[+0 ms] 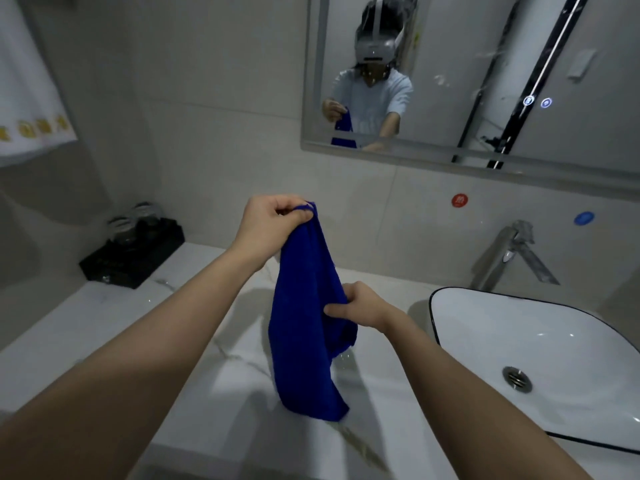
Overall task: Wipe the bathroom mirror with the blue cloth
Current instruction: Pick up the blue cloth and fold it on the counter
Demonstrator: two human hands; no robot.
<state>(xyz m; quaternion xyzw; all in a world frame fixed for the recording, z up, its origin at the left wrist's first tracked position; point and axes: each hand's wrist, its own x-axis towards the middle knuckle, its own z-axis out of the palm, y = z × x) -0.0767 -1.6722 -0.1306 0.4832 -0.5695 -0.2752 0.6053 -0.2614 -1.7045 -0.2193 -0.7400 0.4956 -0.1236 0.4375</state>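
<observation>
A blue cloth hangs lengthwise over the marble counter, its lower end touching the counter top. My left hand pinches the cloth's top corner at chest height. My right hand grips the cloth's right edge about halfway down. The bathroom mirror is mounted on the wall above and behind, at the upper right; it carries water spots and reflects a person holding the cloth. Both hands are well below the mirror's lower edge.
A white basin with a black rim sits on the counter at the right, with a chrome tap behind it. A black tray with glasses stands at the back left. A white towel hangs at the upper left.
</observation>
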